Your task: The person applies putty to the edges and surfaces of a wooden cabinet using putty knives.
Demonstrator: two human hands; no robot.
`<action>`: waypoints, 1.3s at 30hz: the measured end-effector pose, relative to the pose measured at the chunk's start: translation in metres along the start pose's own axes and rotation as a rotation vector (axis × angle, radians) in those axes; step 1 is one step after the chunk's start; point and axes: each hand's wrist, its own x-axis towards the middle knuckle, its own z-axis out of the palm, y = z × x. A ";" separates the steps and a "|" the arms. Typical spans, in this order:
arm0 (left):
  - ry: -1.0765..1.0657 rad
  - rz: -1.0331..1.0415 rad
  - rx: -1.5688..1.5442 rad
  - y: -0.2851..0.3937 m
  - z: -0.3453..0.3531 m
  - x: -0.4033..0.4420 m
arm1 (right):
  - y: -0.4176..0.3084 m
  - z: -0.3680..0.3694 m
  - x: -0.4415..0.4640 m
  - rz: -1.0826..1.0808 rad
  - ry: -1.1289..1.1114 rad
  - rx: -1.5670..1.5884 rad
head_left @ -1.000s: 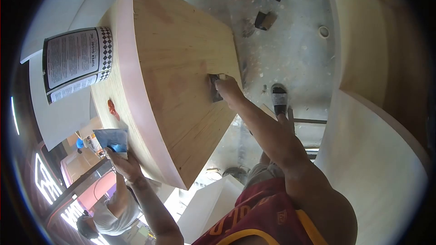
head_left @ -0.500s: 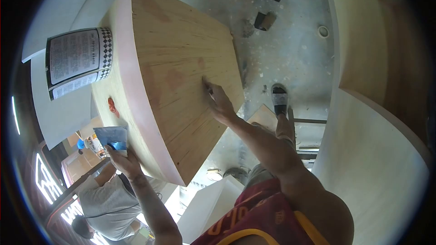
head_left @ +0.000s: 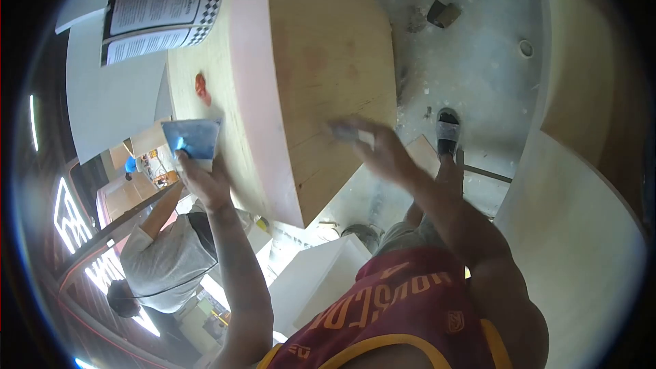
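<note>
My left hand [head_left: 207, 181] grips a metal putty spreader [head_left: 195, 138], its wide flat blade at the pale wooden edge of a large plywood box [head_left: 328, 68]. Farther along that same face is a dab of red putty [head_left: 201, 87], with a can [head_left: 156, 10] bearing a printed label and a checkered band beyond it. My right hand [head_left: 383, 154] is over the plywood's broad grained side, fingers curled and smeared by motion. Something dark and pale shows at its fingers, too blurred to name.
A co-worker in a grey shirt [head_left: 171, 263] bends at the lower left. Dark scraps [head_left: 444, 14] and a small ring [head_left: 525, 48] lie on the speckled floor [head_left: 478, 75]. A curved pale wooden piece [head_left: 581, 184] stands at right; a white box [head_left: 318, 266] is below.
The view has shifted, so the box and can appear higher and farther right. My right hand has moved over the plywood toward its near end. The spreader stays in my left hand.
</note>
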 end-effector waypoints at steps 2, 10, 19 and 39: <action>0.110 -0.154 -0.312 0.002 0.008 -0.002 | -0.037 0.022 -0.048 0.014 0.023 0.095; -0.051 -0.027 -0.011 0.016 -0.004 -0.010 | -0.085 0.063 -0.100 0.047 0.259 0.204; -0.326 -0.537 -0.739 0.205 -0.040 -0.076 | -0.179 0.071 -0.071 -0.588 -0.024 -0.180; -0.011 -0.008 -0.574 0.211 -0.100 -0.085 | -0.184 0.117 -0.119 0.156 0.084 0.422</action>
